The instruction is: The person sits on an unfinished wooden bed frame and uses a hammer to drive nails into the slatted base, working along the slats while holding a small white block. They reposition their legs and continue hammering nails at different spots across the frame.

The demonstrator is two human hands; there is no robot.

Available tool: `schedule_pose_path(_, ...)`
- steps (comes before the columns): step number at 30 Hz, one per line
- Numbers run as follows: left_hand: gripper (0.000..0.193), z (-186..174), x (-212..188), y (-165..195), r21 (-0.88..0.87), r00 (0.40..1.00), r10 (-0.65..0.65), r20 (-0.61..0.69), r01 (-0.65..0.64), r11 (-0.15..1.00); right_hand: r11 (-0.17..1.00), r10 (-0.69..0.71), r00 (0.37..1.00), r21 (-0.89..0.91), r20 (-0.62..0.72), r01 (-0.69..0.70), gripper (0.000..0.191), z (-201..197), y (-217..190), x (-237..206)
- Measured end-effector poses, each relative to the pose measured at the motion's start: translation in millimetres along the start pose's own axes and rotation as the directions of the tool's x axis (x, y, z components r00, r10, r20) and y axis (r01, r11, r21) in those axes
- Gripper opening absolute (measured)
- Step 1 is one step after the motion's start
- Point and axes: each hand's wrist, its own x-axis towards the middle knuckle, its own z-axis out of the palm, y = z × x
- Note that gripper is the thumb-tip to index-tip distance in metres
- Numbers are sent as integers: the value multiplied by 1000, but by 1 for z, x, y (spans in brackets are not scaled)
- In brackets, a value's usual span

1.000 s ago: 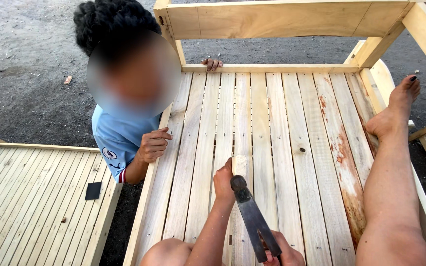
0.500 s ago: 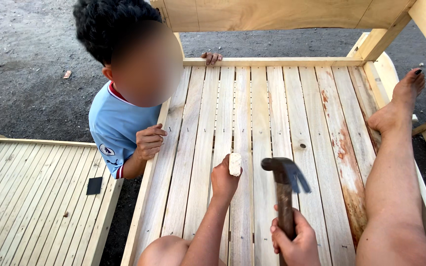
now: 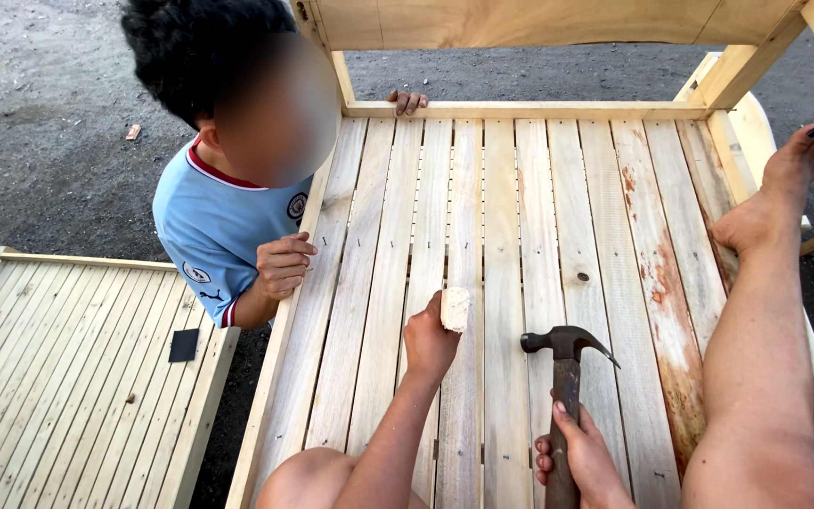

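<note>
So the big pale slatted wooden bed frame (image 3: pixel 539 245) lies flat under the person sitting on it, bare right leg (image 3: pixel 765 311) stretched along its right side. The left hand (image 3: pixel 429 341) pins a small pale wood block (image 3: pixel 455 308) upright on a slat, probably steadying it. The right hand (image 3: pixel 584 459) has its grip closed round the rusty claw hammer (image 3: pixel 565 377), head poised just right of the block, while another person's hand (image 3: pixel 283 264) rests on the frame's left rail.

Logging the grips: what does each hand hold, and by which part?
Right hand grips the rusty claw hammer low on its handle. Left hand pinches a small pale wooden block by its side.
</note>
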Motion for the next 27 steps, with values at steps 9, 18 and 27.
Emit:
schedule_pose_path(9,47,0,-1,-4,18,999,45,25,-46,999,973,-178,979,-130,103,191,27,-11,8,7)
schedule_pose_path(18,44,-17,3,-8,-39,996,35,84,-31,999,923,-182,981,-332,74,196,31,-13,19,5)
schedule_pose_path(27,21,-26,9,-18,-101,996,-22,90,31,994,721,-408,905,-565,123,401,28,33,-11,-4)
